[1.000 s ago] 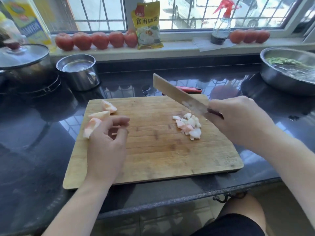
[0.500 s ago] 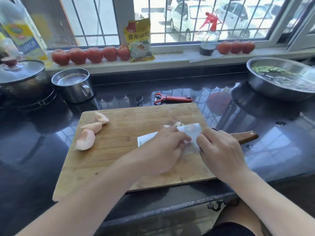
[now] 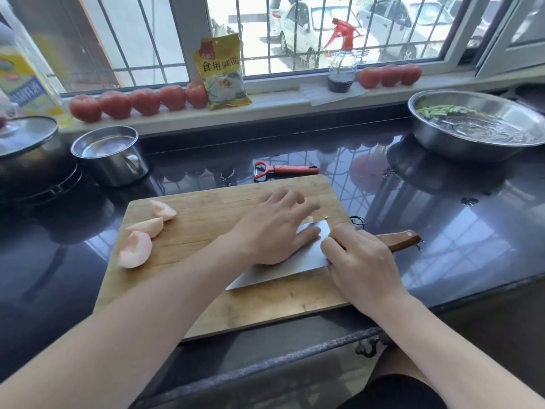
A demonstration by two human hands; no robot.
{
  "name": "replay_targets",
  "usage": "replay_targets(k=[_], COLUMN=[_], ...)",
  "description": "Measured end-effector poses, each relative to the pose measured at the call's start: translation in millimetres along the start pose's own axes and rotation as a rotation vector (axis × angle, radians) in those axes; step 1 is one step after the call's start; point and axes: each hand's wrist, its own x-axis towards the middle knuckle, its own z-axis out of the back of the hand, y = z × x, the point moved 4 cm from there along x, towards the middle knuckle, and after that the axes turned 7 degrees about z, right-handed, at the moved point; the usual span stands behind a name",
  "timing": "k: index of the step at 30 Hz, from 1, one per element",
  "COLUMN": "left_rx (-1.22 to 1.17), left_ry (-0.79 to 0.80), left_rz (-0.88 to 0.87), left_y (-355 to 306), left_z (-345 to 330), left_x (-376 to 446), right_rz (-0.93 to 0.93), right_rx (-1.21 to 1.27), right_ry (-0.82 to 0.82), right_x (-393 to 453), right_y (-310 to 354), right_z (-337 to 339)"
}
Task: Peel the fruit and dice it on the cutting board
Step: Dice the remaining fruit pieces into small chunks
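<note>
A wooden cutting board (image 3: pixel 206 296) lies on the dark counter. Three peeled pinkish fruit wedges (image 3: pixel 135 252) sit at its left end. The cleaver (image 3: pixel 277 273) lies flat on the board with its wooden handle (image 3: pixel 401 239) pointing right. My right hand (image 3: pixel 362 261) grips the cleaver where blade meets handle. My left hand (image 3: pixel 274 228) lies over the blade with fingers spread and nearly straight, covering the diced fruit. Only a small pale bit of dice (image 3: pixel 308 219) shows beside the fingers.
A red peeler (image 3: pixel 283 170) lies just behind the board. A small steel pot (image 3: pixel 110 154) and a lidded pan (image 3: pixel 26 143) stand at back left, a steel basin of water with green beans (image 3: pixel 477 128) at back right. Tomatoes (image 3: pixel 138 101), a packet and a spray bottle line the sill.
The cleaver went from raised in my right hand to lying flat on the board. My left hand moved from the wedges at the left onto the blade over the dice.
</note>
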Motion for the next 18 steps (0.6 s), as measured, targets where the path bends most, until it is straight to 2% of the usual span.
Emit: replay_targets(k=[2, 5, 7, 10, 12, 15, 18], left_rx=[0.071, 0.218, 0.208, 0.143, 0.117, -0.157, -0.277], left_ry=[-0.082, -0.322, -0.364, -0.273, -0.142, 0.061, 0.196], left_rz=[0.042, 0.059, 0.115, 0.196, 0.184, 0.198, 0.200], left_y=[10.8, 27.8, 34.1, 37.4, 34.8, 34.7, 42.3], left_z=[1.9, 12.3, 22.7, 30.9, 31.5, 37.9, 50.8], left_x=[9.2, 23.1, 33.6, 50.8, 58.9, 60.6, 40.8], right_rz=[-0.020, -0.074, -0.096, -0.100, -0.106, -0.141, -0.164], right_rx=[-0.015, -0.009, 0.004, 0.023, 0.025, 0.018, 0.011], right_ry=[0.021, 0.016, 0.002, -0.004, -0.001, 0.016, 0.019], right_x=[-1.4, -3.4, -3.2, -2.3, -2.8, -3.4, -4.1], right_y=[-0.3, -1.0, -1.0, -1.0, -1.6, -2.5, -4.8], right_z=[-0.6, -1.5, -1.8, -2.1, -2.0, -1.7, -0.6])
